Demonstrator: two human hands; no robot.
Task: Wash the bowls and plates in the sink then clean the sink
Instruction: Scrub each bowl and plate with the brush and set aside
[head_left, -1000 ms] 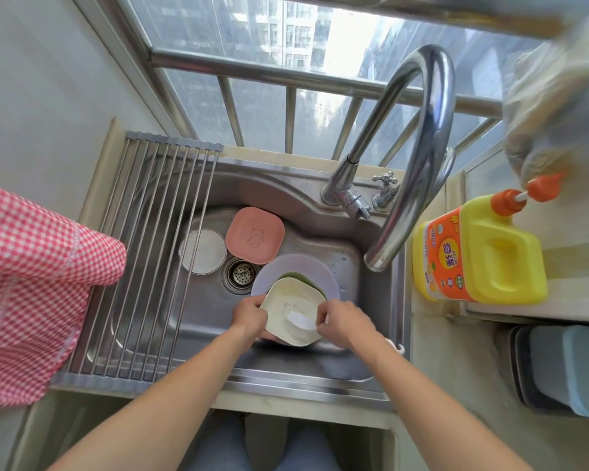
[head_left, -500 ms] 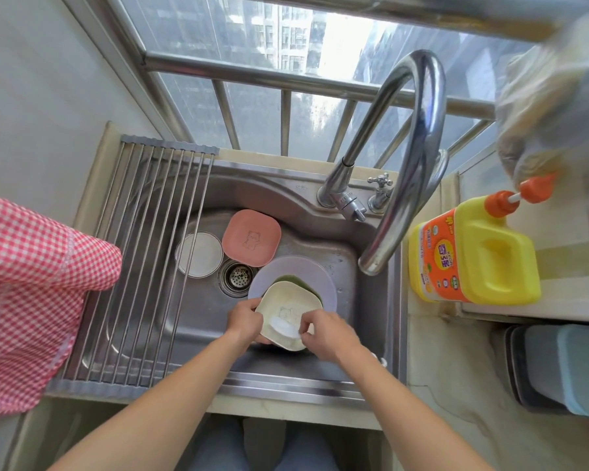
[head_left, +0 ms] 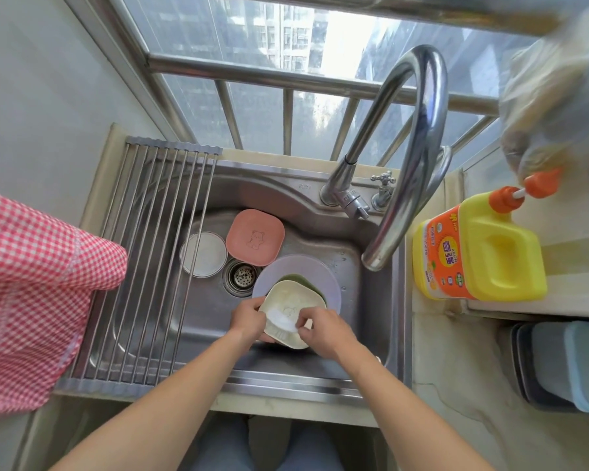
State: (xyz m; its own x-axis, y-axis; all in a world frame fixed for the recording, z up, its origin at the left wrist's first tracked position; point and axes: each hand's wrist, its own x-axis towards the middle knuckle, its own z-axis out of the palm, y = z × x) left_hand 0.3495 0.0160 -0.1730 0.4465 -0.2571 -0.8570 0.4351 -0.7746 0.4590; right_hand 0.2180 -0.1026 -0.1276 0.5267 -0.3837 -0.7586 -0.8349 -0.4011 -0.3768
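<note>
While the left hand (head_left: 247, 317) grips the cream bowl's (head_left: 291, 312) left rim over the sink (head_left: 320, 205), the right hand's (head_left: 320, 329) fingers (head_left: 303, 317) pinch a white cloth (head_left: 281, 317) inside it, nearer its right edge

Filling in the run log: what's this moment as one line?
stage: washing | left hand: holds cream plate | right hand: rubs it with white cloth | sink: three dishes wait

Sink contents: square plates, 2, one pink (head_left: 255, 237) and one cream (head_left: 295, 305); round plates, 2, one white (head_left: 203, 254) and one lavender (head_left: 298, 268). Detergent bottle (head_left: 478, 248): 1. Faucet (head_left: 410, 158): 1. Hands: 2.
</note>
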